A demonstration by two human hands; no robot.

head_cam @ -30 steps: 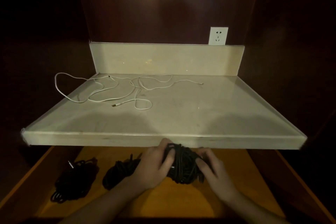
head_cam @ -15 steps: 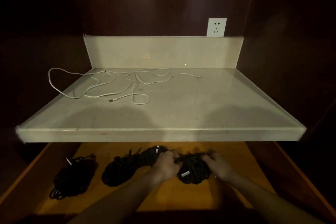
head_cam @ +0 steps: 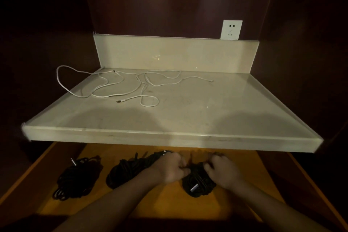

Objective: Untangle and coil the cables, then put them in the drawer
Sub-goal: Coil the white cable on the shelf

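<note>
Both hands in the open drawer (head_cam: 233, 211), below the counter (head_cam: 188, 111) front edge. Left hand (head_cam: 170, 168) and right hand (head_cam: 223, 172) each grip the rightmost black coil (head_cam: 197, 184). Two more black coils (head_cam: 130, 170) (head_cam: 77, 179) left of it. White cable (head_cam: 120, 88) loose, uncoiled, on counter.

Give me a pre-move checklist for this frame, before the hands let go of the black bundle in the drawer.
1. Third black coil down on the drawer floor: ok.
2. Left hand and right hand on that coil, one at each side: ok.
3. Coil tight enough to hold when released: cannot tell; a metal plug sticks out at the front.
4. Two earlier black coils, left and middle, lying clear of it: ok for the left, cannot tell for the middle, which the left hand covers.
5. All cables coiled: not ok; the white cable lies loose on the countertop.
</note>
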